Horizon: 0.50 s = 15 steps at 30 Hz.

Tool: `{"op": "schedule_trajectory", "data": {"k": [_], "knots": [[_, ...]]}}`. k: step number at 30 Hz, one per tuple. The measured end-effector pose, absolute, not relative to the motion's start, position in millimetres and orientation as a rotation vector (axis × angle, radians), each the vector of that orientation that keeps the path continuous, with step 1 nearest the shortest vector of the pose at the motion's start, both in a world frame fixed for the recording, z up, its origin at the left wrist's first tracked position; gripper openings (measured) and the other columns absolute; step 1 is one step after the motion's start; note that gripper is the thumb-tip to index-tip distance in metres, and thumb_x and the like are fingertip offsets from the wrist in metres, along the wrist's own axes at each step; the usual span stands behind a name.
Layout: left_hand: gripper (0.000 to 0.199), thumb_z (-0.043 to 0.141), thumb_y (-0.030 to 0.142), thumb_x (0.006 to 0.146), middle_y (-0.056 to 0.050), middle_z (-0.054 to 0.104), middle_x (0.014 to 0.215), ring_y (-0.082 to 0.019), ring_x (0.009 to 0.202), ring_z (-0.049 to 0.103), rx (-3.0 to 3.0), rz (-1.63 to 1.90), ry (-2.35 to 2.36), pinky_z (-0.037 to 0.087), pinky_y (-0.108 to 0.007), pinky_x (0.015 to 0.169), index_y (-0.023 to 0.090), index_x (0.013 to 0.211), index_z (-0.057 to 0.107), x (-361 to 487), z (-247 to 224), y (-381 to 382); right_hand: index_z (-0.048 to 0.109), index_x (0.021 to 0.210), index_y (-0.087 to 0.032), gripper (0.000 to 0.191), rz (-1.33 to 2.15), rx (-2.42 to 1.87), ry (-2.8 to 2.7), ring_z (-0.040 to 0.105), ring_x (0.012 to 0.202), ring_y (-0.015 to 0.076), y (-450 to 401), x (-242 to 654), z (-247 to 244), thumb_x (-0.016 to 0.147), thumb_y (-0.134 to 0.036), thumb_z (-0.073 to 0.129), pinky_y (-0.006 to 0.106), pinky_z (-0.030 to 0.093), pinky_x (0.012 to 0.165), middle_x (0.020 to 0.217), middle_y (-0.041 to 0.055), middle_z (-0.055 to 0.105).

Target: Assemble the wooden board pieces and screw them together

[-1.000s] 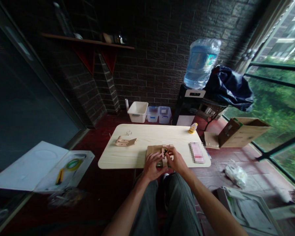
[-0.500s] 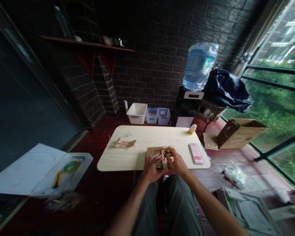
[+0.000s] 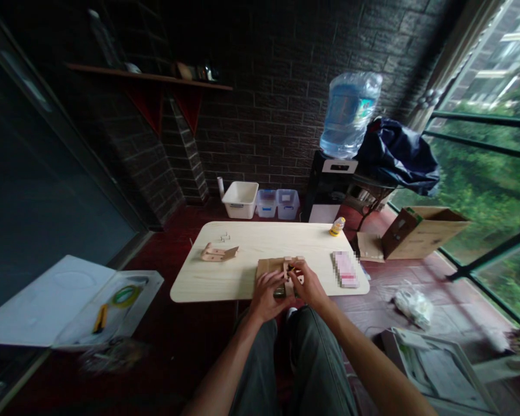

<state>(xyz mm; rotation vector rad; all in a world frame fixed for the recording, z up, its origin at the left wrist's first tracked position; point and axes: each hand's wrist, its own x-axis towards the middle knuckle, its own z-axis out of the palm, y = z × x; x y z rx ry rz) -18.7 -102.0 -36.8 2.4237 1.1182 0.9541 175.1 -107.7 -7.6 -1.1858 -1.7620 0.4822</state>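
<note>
At the front edge of the pale table [image 3: 281, 237], my left hand [image 3: 267, 293] grips a light wooden piece [image 3: 288, 288] from its left side. My right hand [image 3: 305, 281] is closed at the right of that piece, its fingertips on a small black-and-yellow tool [image 3: 291, 269], mostly covered by the fingers; its exact kind cannot be made out. A brown cardboard-like slab [image 3: 265, 266] lies beneath and to the left of the wooden piece. Another wooden assembly [image 3: 219, 253] with an upturned flap rests farther left, with several small screw-like parts [image 3: 225, 237] behind it.
A yellow-capped bottle [image 3: 337, 226] stands at the table's back right; a blurred pink item [image 3: 345, 269] lies in front of it. An open white case [image 3: 112, 306] is on the left. Bins [image 3: 241, 200], a water dispenser [image 3: 335, 173] and a cardboard box [image 3: 420, 234] stand beyond the table.
The black-and-yellow tool shows less between my right fingers, which have shifted slightly around it. My left hand keeps its place on the wooden piece. The view has moved a little.
</note>
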Motion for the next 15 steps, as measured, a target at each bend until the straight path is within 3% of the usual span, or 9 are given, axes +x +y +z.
{"op": "schedule_trajectory", "data": {"k": [8,15], "knots": [[0.056,0.070,0.059,0.083,-0.007,0.065,0.140,-0.033,0.136,0.055,2.415,0.999,1.134,0.038,-0.059,0.117,0.031,0.131,0.065,-18.7,-40.0,-104.9,0.047,0.139,-0.028,0.043,0.461,-1.126,-1.818,0.071,0.100,0.0193,-115.7,179.4,1.5,0.097,-0.019,0.051,0.038,0.060,0.088,0.125,0.0089,0.065],[0.057,0.072,0.056,0.082,-0.007,0.065,0.139,-0.032,0.135,0.056,2.420,1.028,1.134,0.039,-0.059,0.116,0.031,0.132,0.064,-17.5,-42.0,-103.8,0.047,0.140,-0.028,0.040,0.482,-1.145,-1.847,0.071,0.098,0.0199,-114.2,182.7,-7.4,0.100,-0.022,0.050,0.039,0.061,0.085,0.125,0.0097,0.066]]}}
